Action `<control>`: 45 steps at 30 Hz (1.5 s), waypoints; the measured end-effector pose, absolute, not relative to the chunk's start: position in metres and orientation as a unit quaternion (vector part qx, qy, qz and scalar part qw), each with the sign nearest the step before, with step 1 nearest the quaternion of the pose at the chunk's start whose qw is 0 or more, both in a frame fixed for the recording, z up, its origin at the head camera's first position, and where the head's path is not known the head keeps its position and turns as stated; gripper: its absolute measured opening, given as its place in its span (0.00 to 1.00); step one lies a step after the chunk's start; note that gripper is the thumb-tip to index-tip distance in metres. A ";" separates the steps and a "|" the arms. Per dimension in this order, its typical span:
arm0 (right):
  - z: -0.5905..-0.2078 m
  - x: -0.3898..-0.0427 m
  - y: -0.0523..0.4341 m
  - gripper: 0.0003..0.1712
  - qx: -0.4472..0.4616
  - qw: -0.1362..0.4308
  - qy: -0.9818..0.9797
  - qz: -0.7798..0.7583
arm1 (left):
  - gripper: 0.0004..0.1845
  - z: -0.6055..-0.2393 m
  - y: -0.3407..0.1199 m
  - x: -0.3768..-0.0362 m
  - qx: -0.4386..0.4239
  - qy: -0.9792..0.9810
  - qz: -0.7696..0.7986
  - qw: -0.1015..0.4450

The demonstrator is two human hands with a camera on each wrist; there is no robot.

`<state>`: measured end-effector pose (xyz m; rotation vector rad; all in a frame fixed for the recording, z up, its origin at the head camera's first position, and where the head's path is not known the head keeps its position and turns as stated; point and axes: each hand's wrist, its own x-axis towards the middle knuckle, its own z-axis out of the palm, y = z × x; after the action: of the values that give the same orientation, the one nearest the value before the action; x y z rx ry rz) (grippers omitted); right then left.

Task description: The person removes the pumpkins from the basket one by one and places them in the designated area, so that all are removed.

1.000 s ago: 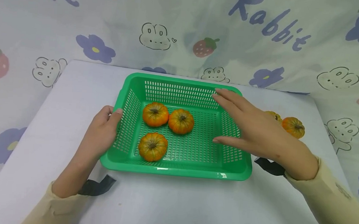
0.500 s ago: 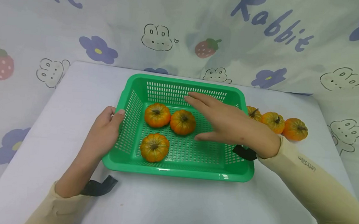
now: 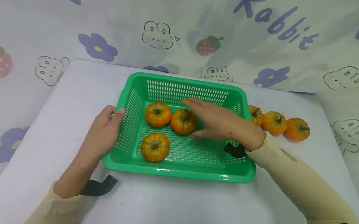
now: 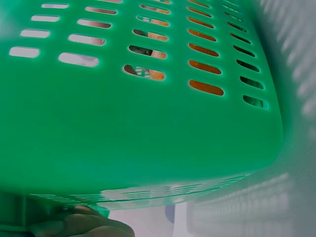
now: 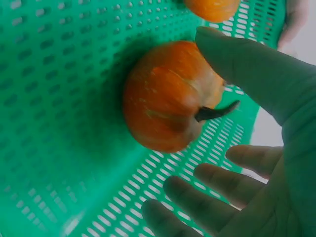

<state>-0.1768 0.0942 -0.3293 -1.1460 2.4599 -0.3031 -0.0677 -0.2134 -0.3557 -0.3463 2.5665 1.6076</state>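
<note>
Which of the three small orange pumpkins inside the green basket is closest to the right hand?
The back-right small orange pumpkin, next to the right hand with its open fingers. The other two lie further left.

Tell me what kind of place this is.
Likely a staged tabletop setup, not a real kitchen: a white table, a cartoon "Rabbit" sheet hung behind as backdrop, and small toy-like pumpkins in a green basket.

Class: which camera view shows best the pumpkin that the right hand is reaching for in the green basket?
The right wrist view: the pumpkin fills the frame, stem and ribs clear, with the right hand open beside it. The head view shows it small and partly covered by fingers. The left wrist view shows only orange through the green basket slots.
</note>
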 end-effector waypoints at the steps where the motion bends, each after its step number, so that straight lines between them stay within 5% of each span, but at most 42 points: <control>1: -0.330 -0.178 0.094 0.61 -0.409 0.209 0.881 -0.112 | 0.30 -0.355 -0.214 -0.067 -0.114 0.842 0.525 0.046; 30: -0.346 -0.185 0.088 0.47 -0.401 0.218 0.884 -0.104 | 0.29 -0.355 -0.212 -0.068 -0.102 0.837 0.536 0.041; 45: -0.348 -0.187 0.084 0.50 -0.392 0.237 0.883 -0.102 | 0.29 -0.356 -0.215 -0.068 -0.105 0.839 0.532 0.047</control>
<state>-0.1866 0.0839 -0.3484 -1.0737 2.4205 -0.2787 -0.0684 -0.2148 -0.3560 -0.3210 2.5597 1.6229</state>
